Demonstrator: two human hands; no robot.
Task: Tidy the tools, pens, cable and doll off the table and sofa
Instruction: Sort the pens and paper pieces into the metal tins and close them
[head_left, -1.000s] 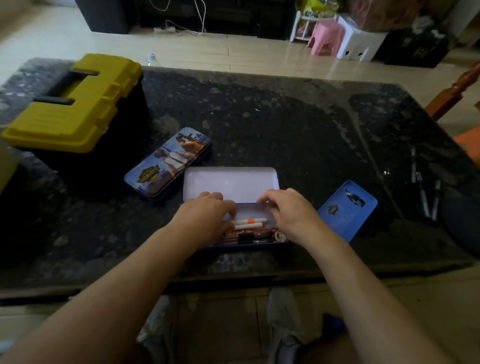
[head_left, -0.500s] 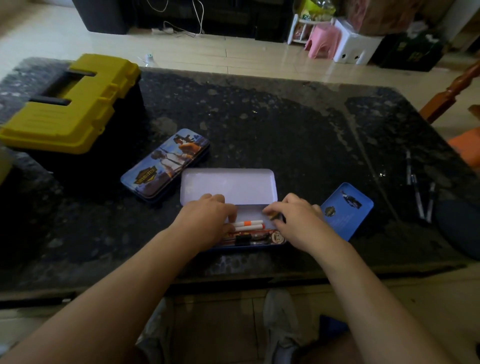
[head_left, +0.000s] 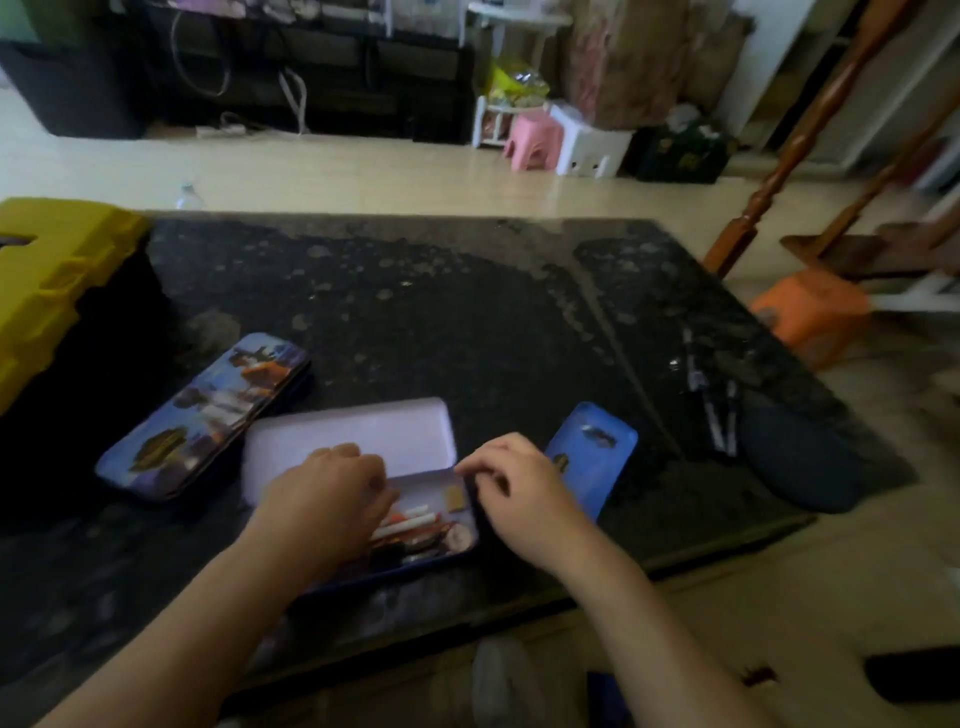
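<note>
An open pencil tin (head_left: 363, 441) lies near the table's front edge, its pale lid tipped back. Several pens (head_left: 410, 525) and a small tan eraser (head_left: 454, 499) lie in its tray. My left hand (head_left: 324, 493) rests over the left half of the tray, with its fingers bent down onto the pens. Just past the tray's right rim hovers my right hand (head_left: 519, 488), fingers loosely curled and holding nothing. A few dark pens (head_left: 719, 410) lie loose at the table's right side.
A closed picture-printed tin (head_left: 208, 410) sits left of the open one, and a blue card (head_left: 592, 457) lies to its right. A yellow toolbox (head_left: 47, 280) stands at far left. A dark rounded object (head_left: 800, 462) sits by the right edge.
My right hand has drawn back from the tray to its right rim, uncovering the tan eraser. My left hand stays on the tin. The view has tilted up.
</note>
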